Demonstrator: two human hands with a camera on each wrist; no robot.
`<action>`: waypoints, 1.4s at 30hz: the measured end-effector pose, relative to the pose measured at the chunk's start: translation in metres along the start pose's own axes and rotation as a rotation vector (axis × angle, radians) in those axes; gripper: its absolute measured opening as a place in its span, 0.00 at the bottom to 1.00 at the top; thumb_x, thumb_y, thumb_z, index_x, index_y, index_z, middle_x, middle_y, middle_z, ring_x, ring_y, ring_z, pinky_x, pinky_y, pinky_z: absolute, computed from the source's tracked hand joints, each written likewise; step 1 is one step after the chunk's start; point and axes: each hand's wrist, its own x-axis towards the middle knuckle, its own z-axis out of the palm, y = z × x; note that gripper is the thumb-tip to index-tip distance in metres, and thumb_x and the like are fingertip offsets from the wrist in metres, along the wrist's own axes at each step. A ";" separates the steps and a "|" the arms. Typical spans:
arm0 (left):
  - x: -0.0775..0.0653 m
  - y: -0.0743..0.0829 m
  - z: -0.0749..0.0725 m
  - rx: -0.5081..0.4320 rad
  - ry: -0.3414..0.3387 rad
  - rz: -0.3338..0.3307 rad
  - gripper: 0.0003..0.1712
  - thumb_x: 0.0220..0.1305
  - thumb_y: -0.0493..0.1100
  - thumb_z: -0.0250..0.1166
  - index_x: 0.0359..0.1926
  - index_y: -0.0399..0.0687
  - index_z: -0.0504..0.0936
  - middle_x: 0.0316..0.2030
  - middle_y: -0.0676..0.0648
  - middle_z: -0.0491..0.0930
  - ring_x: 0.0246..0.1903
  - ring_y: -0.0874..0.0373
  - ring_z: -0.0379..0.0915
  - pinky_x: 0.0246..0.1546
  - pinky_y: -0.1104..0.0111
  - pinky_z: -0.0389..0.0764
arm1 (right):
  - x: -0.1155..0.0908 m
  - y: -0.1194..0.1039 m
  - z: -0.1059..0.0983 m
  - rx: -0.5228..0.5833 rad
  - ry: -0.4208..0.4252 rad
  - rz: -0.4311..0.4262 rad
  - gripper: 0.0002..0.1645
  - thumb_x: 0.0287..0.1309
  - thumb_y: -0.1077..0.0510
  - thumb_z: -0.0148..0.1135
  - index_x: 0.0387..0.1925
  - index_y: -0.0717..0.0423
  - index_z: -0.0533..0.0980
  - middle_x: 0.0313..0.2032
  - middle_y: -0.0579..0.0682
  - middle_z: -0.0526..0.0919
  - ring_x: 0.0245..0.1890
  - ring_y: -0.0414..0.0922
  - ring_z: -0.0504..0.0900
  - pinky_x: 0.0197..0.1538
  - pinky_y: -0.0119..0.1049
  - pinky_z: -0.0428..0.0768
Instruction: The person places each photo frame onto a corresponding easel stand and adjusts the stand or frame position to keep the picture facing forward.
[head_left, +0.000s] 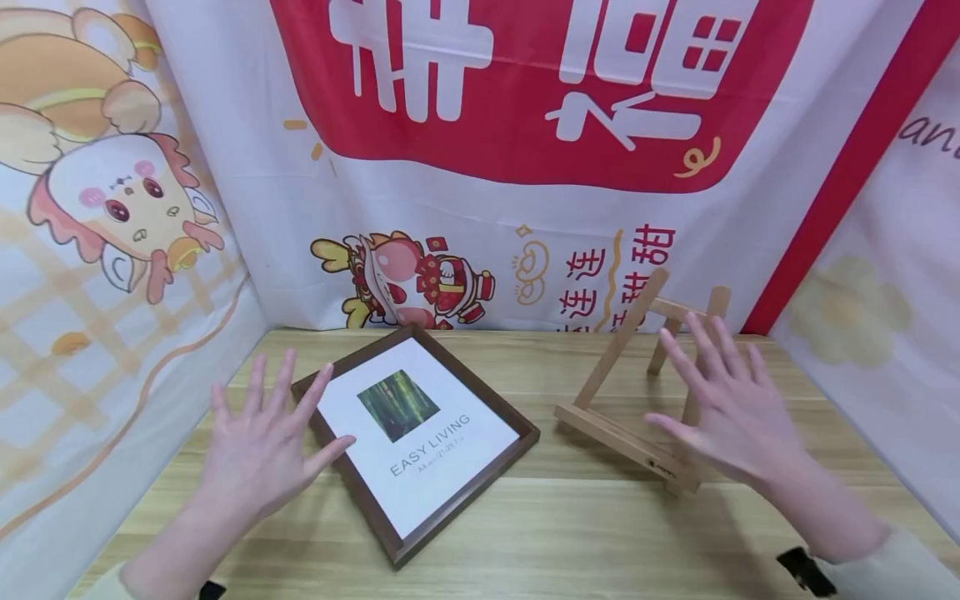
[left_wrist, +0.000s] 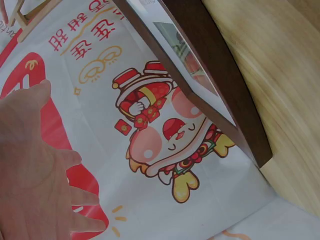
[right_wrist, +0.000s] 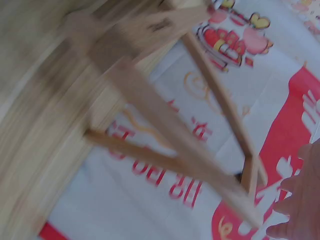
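Note:
A dark brown picture frame point(head_left: 465, 492) lies flat on the table, its white insert printed with a small green forest picture and "EASY LIVING". My left hand point(head_left: 258, 446) is held above the frame's left side, fingers spread, holding nothing. To the right stands a small wooden easel point(head_left: 622, 437), its ledge facing the near side. My right hand point(head_left: 723, 408) hovers in front of the easel's right leg in the head view, fingers spread. The right wrist view shows the easel point(right_wrist: 165, 120) blurred, with part of the right hand point(right_wrist: 300, 200) at the edge.
The wood-grain table point(head_left: 570, 533) is bounded by a white cloth with red print point(head_left: 510, 142) at the back. Cartoon-printed cloth point(head_left: 127, 350) hangs along the left and pale cloth point(head_left: 885, 333) along the right.

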 end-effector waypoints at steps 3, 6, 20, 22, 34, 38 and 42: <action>-0.002 -0.002 0.002 -0.017 0.004 -0.016 0.55 0.56 0.79 0.50 0.77 0.58 0.49 0.74 0.34 0.42 0.71 0.30 0.32 0.60 0.29 0.29 | 0.015 -0.013 0.007 0.021 0.019 -0.050 0.59 0.54 0.24 0.53 0.77 0.44 0.43 0.76 0.56 0.39 0.74 0.58 0.37 0.69 0.65 0.44; -0.005 -0.003 0.005 -0.030 0.002 -0.028 0.55 0.56 0.79 0.50 0.77 0.58 0.48 0.74 0.34 0.42 0.71 0.31 0.30 0.60 0.29 0.29 | 0.028 -0.025 0.014 0.048 0.019 -0.081 0.58 0.54 0.26 0.54 0.77 0.42 0.43 0.76 0.54 0.39 0.74 0.58 0.39 0.69 0.64 0.49; -0.022 -0.011 0.027 -0.021 0.000 -0.035 0.57 0.55 0.80 0.51 0.77 0.56 0.46 0.73 0.32 0.44 0.69 0.28 0.37 0.59 0.28 0.30 | 0.068 -0.069 0.049 0.144 -0.063 -0.152 0.56 0.58 0.23 0.47 0.77 0.44 0.42 0.76 0.53 0.33 0.74 0.54 0.31 0.71 0.58 0.44; -0.024 -0.011 0.030 -0.030 -0.019 -0.049 0.58 0.56 0.80 0.50 0.77 0.56 0.45 0.73 0.32 0.44 0.68 0.27 0.38 0.58 0.27 0.30 | 0.073 -0.074 0.054 0.144 -0.076 -0.169 0.56 0.58 0.22 0.44 0.77 0.46 0.44 0.76 0.54 0.34 0.74 0.55 0.32 0.72 0.56 0.42; -0.032 -0.009 0.049 -0.123 -0.087 -0.100 0.58 0.59 0.77 0.50 0.77 0.52 0.37 0.74 0.36 0.31 0.70 0.30 0.26 0.56 0.28 0.24 | 0.106 -0.109 0.083 0.198 -0.176 -0.201 0.57 0.57 0.21 0.42 0.77 0.45 0.42 0.76 0.55 0.37 0.74 0.57 0.39 0.71 0.57 0.45; -0.033 -0.008 0.057 -0.180 -0.093 -0.107 0.59 0.60 0.75 0.53 0.77 0.53 0.35 0.74 0.36 0.31 0.70 0.29 0.27 0.56 0.29 0.22 | 0.115 -0.119 0.094 0.202 -0.222 -0.214 0.56 0.57 0.21 0.44 0.77 0.45 0.44 0.76 0.55 0.38 0.74 0.57 0.41 0.71 0.57 0.48; -0.034 -0.006 0.064 -0.239 -0.112 -0.122 0.60 0.60 0.74 0.53 0.77 0.52 0.32 0.74 0.36 0.29 0.69 0.26 0.30 0.54 0.28 0.23 | 0.122 -0.129 0.107 0.202 -0.276 -0.219 0.57 0.57 0.20 0.41 0.77 0.44 0.44 0.76 0.55 0.40 0.74 0.56 0.44 0.71 0.55 0.49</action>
